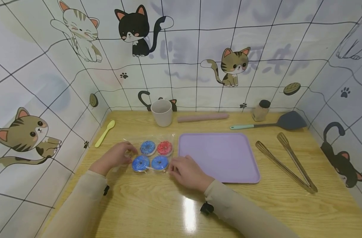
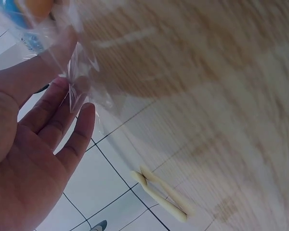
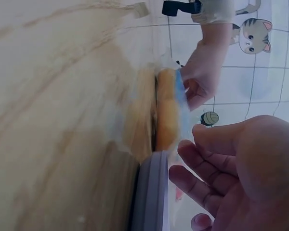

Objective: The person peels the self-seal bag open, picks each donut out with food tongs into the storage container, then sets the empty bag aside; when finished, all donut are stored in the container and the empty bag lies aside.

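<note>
A clear plastic bag (image 1: 153,137) lies flat on the table with several toy donuts in it: blue ones, such as the front left donut (image 1: 140,163), and a red donut (image 1: 164,147). At its left edge my left hand (image 1: 119,155) pinches the crinkled film; in the left wrist view, the thumb and fingers of that left hand (image 2: 38,130) meet around the bag's corner (image 2: 79,79). Beside the bag's right edge is my right hand (image 1: 188,173), near the purple tray (image 1: 218,158). The right wrist view shows this right hand (image 3: 231,168) with loosely bent fingers and nothing between them.
Behind the bag stand a beige cup (image 1: 162,113) and a rolling pin (image 1: 203,118). A yellow spoon (image 1: 104,134) lies at the left. To the right are a jar with a black lid (image 1: 260,111), a spatula (image 1: 291,120) and metal tongs (image 1: 300,162). Cat-patterned walls enclose the table.
</note>
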### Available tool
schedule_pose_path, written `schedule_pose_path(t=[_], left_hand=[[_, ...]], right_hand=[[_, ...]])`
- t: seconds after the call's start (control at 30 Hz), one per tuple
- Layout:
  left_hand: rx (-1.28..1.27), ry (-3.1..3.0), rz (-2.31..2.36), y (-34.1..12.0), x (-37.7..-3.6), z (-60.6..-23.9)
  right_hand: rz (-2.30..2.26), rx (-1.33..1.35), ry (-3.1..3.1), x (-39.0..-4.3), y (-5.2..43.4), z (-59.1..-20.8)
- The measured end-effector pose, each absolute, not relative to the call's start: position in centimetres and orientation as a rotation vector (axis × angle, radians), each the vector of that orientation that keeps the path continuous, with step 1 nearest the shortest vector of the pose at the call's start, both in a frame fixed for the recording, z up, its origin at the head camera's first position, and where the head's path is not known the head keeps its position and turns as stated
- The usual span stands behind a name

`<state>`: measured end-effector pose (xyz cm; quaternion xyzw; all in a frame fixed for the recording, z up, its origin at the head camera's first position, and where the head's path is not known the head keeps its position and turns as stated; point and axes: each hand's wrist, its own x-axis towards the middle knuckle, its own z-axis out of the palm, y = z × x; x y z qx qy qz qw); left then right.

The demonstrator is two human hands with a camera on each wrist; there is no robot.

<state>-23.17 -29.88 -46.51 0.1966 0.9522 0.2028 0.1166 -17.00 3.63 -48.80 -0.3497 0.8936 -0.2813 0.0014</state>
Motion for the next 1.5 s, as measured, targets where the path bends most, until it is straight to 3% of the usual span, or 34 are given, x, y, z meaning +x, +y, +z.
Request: schedule_pose_path(t=[1.1, 1.5], left_hand=[[0.534, 2.774, 0.565, -30.0, -23.4, -46.6], [0.592, 2.805, 0.551, -30.1, -23.2, -46.9]], right_hand=[[-1.132, -1.004, 2.621, -17.4, 6.7, -48.9], [-1.097, -1.162, 2.692, -19.8, 5.7, -49.0]])
